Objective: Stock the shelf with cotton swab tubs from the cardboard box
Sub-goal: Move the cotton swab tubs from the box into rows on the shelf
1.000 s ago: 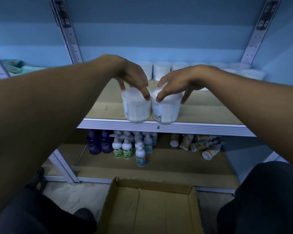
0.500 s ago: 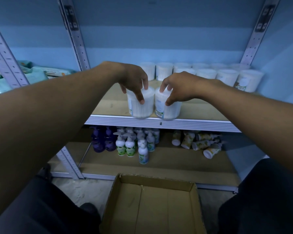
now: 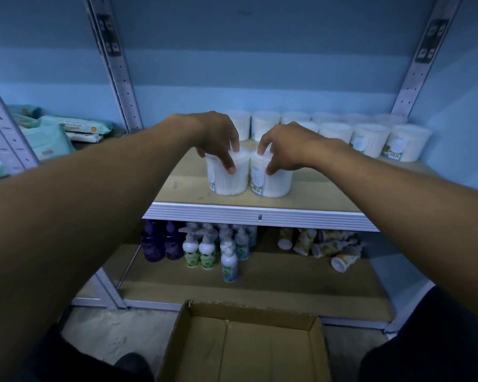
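Observation:
Two white cotton swab tubs stand side by side near the front of the wooden shelf (image 3: 177, 186). My left hand (image 3: 218, 136) grips the left tub (image 3: 226, 180) from above, fingers curled round its lid. My right hand (image 3: 284, 146) grips the right tub (image 3: 273, 183) the same way. Both tubs rest on the shelf board. Several more tubs (image 3: 370, 137) line the back and right of the same shelf. The open cardboard box (image 3: 246, 348) lies on the floor below me, and nothing shows inside it.
Grey metal uprights (image 3: 113, 67) frame the bay. Soft packs (image 3: 47, 136) fill the shelf to the left. The lower shelf holds purple bottles (image 3: 160, 244), white pump bottles (image 3: 210, 252) and toppled tubes (image 3: 323, 246). My dark-clad legs flank the box.
Both hands have pushed the two tubs a little further back from the shelf's front edge, and my view has drawn back, showing more of the back row.

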A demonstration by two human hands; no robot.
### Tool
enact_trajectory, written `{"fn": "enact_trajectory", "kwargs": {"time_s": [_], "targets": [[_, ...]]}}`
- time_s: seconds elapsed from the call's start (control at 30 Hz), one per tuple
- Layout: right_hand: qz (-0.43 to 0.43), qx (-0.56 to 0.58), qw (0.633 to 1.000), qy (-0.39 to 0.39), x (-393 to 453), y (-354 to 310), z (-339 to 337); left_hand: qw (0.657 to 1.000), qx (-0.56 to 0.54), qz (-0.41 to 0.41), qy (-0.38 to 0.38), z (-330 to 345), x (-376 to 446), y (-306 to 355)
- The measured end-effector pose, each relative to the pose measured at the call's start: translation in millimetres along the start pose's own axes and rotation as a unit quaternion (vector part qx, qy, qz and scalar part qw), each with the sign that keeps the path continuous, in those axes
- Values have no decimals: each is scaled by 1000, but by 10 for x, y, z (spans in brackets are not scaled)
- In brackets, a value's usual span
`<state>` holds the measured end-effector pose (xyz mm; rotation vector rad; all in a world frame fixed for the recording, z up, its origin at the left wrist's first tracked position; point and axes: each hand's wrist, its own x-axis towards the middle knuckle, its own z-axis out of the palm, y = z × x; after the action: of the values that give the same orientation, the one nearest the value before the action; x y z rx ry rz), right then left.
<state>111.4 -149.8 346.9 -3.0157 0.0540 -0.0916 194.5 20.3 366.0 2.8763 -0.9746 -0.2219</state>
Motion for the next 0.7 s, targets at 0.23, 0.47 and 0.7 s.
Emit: {"fn": "enact_trajectory", "kwargs": {"time_s": [0.23,0.47,0.7], "targets": [[8,6,1000,8,335,117,44,999,15,6,28,33,327,-134],[12,5,1000,11,713,231,78,999,15,-13,45,12,661,-222],[34,1,999,14,1087,314,119,998,-2,-31,54,6,1039,-313]]}}
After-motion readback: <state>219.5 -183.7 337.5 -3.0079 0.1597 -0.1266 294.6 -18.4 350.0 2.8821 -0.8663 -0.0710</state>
